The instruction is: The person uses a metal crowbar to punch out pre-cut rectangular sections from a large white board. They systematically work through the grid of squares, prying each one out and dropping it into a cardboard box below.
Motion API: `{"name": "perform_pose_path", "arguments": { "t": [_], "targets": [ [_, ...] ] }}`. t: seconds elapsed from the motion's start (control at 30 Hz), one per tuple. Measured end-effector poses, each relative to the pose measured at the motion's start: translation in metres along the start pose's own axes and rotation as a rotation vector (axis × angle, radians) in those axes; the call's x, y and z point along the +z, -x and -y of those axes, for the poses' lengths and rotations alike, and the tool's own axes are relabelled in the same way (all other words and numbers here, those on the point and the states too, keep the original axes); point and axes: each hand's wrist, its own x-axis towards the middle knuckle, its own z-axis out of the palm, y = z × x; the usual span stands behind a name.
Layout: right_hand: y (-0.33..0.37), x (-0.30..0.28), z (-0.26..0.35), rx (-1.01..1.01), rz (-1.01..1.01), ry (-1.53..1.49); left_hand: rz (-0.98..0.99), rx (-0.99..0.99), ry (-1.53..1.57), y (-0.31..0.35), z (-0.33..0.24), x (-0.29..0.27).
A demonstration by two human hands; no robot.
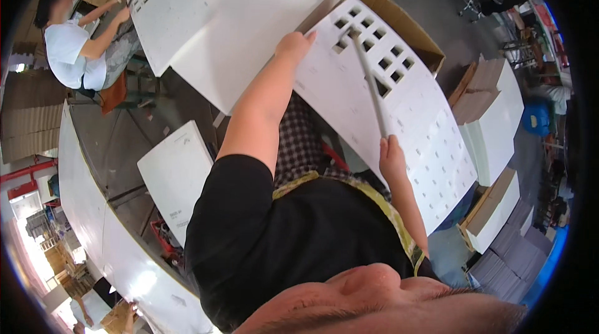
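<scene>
A white board (374, 109) lies slanting before me. Its far part has rows of square holes; small printed marks dot the near part. My right hand (392, 154) is closed around the near end of a long pale grey rod (373, 81). The rod slopes over the board, and its thicker far tip is among the square holes; whether it touches the board I cannot tell. At the board's left edge, my left hand (294, 47) grips near the holes, some of its fingers hidden.
An open cardboard box (399, 19) stands behind the board. White sheets (499, 122) are stacked at right. A big white surface (249, 15) lies ahead. At the far left, a seated person (78, 53) works on another holed board (165, 12). A white panel (178, 175) is left of me.
</scene>
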Motion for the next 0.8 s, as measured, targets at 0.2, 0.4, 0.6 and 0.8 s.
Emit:
{"name": "perform_pose_path", "arguments": {
  "t": [0.2,0.4,0.6,0.8],
  "targets": [
    [0.022,-0.002,-0.001,-0.051,-0.066,-0.094,0.067,-0.067,0.086,0.006,-0.004,-0.008],
    [0.015,0.006,-0.007,-0.012,-0.017,0.020,0.025,-0.085,0.048,0.002,-0.004,0.000],
    [0.037,-0.035,-0.006,-0.048,-0.185,-0.273,0.035,-0.101,0.082,0.002,-0.003,-0.002],
    [0.042,-0.007,-0.035,0.067,0.013,0.057,0.029,-0.062,0.092,0.008,-0.008,-0.006]
  ]
}}
